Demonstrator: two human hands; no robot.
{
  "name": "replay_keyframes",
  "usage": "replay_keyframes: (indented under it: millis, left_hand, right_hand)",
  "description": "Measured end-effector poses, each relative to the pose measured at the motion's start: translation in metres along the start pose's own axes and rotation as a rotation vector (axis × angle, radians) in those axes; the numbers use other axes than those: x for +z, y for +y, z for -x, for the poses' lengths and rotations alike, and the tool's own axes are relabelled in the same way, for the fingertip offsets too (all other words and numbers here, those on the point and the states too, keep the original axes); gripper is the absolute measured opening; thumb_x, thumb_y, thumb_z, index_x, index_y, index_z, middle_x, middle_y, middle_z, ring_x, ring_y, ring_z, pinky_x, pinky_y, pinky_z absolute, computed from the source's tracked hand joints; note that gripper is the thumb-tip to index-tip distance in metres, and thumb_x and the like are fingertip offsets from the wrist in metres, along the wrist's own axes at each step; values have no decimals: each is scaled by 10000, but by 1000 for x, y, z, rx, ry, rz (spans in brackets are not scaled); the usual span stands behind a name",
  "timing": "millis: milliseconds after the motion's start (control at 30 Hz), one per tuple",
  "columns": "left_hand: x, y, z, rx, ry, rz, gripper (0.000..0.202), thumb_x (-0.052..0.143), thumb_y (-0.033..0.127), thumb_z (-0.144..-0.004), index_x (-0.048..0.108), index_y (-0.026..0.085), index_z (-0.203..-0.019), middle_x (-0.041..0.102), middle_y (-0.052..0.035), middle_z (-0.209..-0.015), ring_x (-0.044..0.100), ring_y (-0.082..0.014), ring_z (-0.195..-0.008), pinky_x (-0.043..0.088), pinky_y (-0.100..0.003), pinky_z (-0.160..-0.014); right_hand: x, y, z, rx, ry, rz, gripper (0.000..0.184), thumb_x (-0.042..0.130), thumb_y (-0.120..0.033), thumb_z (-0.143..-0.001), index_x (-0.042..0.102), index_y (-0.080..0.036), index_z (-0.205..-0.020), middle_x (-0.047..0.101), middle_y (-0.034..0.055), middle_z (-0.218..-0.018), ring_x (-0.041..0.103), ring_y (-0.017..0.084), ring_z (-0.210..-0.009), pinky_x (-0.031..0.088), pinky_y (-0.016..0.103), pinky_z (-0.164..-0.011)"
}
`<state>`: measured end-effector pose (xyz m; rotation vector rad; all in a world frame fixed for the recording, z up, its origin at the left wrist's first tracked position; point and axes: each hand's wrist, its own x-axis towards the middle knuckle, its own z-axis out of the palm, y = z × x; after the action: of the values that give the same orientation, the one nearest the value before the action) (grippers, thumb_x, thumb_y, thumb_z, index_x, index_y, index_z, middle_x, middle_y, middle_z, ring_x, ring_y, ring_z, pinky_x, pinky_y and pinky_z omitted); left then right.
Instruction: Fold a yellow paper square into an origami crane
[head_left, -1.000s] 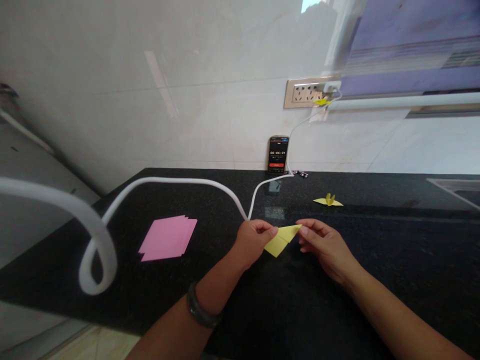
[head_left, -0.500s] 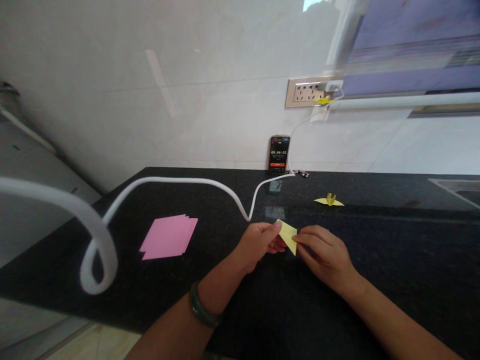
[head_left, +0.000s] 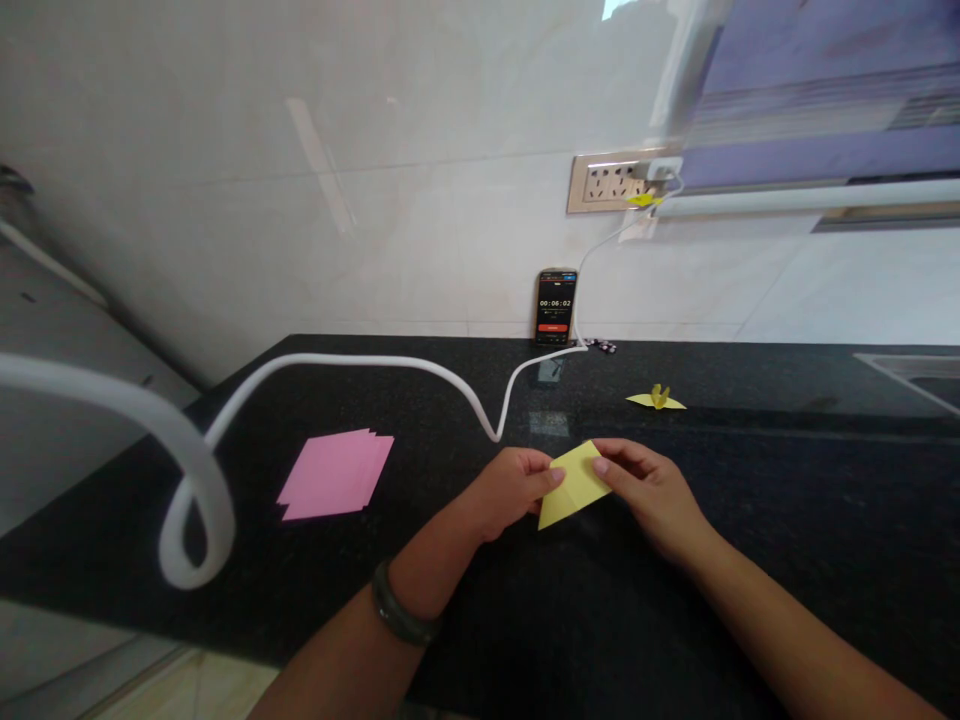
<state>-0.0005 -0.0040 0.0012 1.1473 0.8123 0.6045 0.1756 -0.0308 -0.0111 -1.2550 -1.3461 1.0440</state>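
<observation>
A folded piece of yellow paper (head_left: 576,484) is held between both hands above the dark countertop. My left hand (head_left: 517,490) pinches its left side, thumb on top. At its upper right edge, my right hand (head_left: 651,495) grips it with the thumb on the face and the fingers behind. The paper looks flat and four-sided, with one corner pointing down toward me. Beyond my right hand lies a folded yellow paper figure (head_left: 658,399) with spread wings and upright points.
Pink paper sheets (head_left: 336,475) lie stacked on the countertop (head_left: 420,410) at left. A thick white cable (head_left: 390,360) loops across the left side. A phone (head_left: 556,306) showing a timer leans on the wall below a socket (head_left: 609,183). A sink edge (head_left: 907,380) is at far right.
The yellow paper now shows a wider face, having been a narrower folded shape before. My right hand has shifted its grip, its thumb now lying on the paper's upper right.
</observation>
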Motion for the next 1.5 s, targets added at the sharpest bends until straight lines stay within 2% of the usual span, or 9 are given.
replay_keyframes:
  millis: [100, 267, 467, 600, 700, 967, 1500]
  left_hand:
    - [0, -1, 0, 7, -6, -16, 247, 592, 326, -662, 579, 89, -732, 573, -37, -661, 529, -100, -573, 423, -240, -562]
    - [-2, 0, -3, 22, 38, 57, 224, 580, 285, -673, 581, 83, -768, 585, -53, -705, 541, -105, -595, 426, -248, -581]
    - [-3, 4, -1, 6, -5, 97, 253, 578, 318, -673, 590, 81, -760, 599, -61, -698, 546, -108, -593, 423, -243, -578]
    - [-4, 4, 0, 12, -22, 132, 265, 577, 322, -680, 599, 83, -793, 603, -64, -693, 556, -116, -603, 423, -253, -594]
    - [-6, 3, -1, 14, -34, 148, 264, 567, 315, -691, 599, 81, -811, 606, -73, -706, 565, -124, -610, 427, -265, -601]
    - [-11, 3, -1, -10, -40, 141, 264, 566, 292, -689, 596, 73, -833, 612, -91, -741, 570, -126, -599, 429, -263, -582]
    - [-11, 0, -3, -29, -4, 157, 244, 578, 288, -676, 590, 80, -803, 599, -74, -710, 556, -111, -564, 423, -244, -547]
  right_hand:
    - [1, -2, 2, -84, -14, 84, 190, 557, -334, -730, 628, -191, -833, 616, 34, -793, 561, 166, -718, 451, 281, -646]
    - [2, -3, 4, -288, 80, 241, 125, 555, -285, -735, 647, -212, -777, 616, 39, -794, 568, 169, -720, 460, 283, -635]
    - [-2, -3, 4, -533, -30, 486, 289, 482, -226, -783, 582, -280, -1048, 626, 40, -887, 570, 177, -817, 469, 320, -712]
    - [-9, -2, 2, -711, -132, 634, 354, 463, -169, -788, 538, -296, -1110, 606, 52, -949, 549, 176, -861, 468, 321, -710]
    - [-12, -1, 1, -792, -191, 742, 380, 469, -152, -784, 521, -300, -1130, 586, 60, -993, 530, 178, -887, 458, 325, -721]
    - [-15, -2, -2, -836, -295, 867, 418, 456, -156, -798, 461, -314, -1185, 584, 55, -983, 515, 180, -874, 446, 333, -720]
    - [-12, -7, -1, -798, -349, 904, 355, 472, -231, -808, 490, -273, -1160, 583, 61, -986, 493, 192, -901, 432, 347, -731]
